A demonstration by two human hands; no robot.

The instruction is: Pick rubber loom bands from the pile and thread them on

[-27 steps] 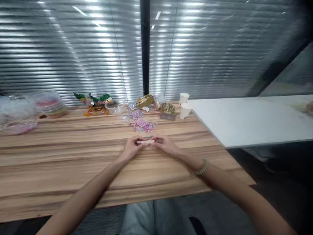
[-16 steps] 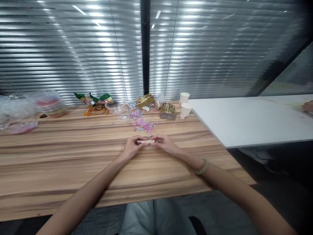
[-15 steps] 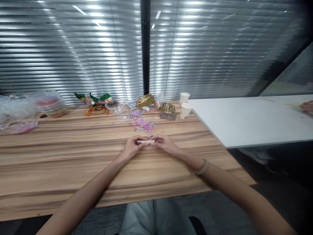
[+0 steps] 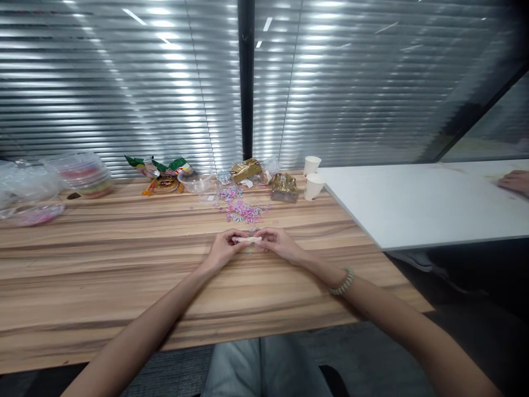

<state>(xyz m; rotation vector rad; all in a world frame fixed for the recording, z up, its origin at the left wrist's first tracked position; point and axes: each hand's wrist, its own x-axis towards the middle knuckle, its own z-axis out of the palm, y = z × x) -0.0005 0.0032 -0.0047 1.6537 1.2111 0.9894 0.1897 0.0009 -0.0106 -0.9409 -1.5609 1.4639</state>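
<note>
Between my two hands, just above the wooden table, is a short pale strip; its exact kind is too small to make out. My left hand pinches its left end with thumb and fingers. At the other end, my right hand closes on it the same way, a beaded bracelet round that wrist. Right beyond my fingertips lies a loose pile of small pink, purple and pale blue pieces. More of these pieces are by a small clear container behind the pile.
Two paper cups stand back right, beside gold wrappers. A clear bowl and green snack bags are back left, with stacked plastic tubs farther left. Another person's hand rests on the white table.
My hands and the pale strip hold nearly the same position. At the far right, the other person's hand has shifted slightly left and shows more.
</note>
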